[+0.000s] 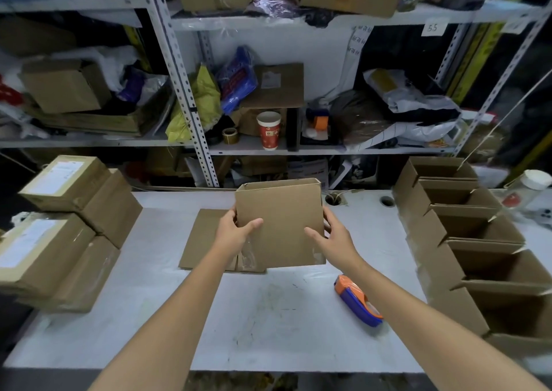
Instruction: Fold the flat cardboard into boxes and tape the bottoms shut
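Near: tape gun [358, 304] lies on white table [268, 337], R side, no hand on it. Over mid table, both hands hold brown box [280, 223] up off table, open end up. L hand [236, 230] grips box's L edge, thumb on front, fingers curled behind. R hand [334, 236] grips R edge same way. Under + behind box, flat cardboard [203, 241] lies on table. Along R side, row of open boxes [478, 241]. On L, shut boxes [74, 208] w/ labels, stacked. Far back, shelf [254, 151] w/ red cup [268, 130].
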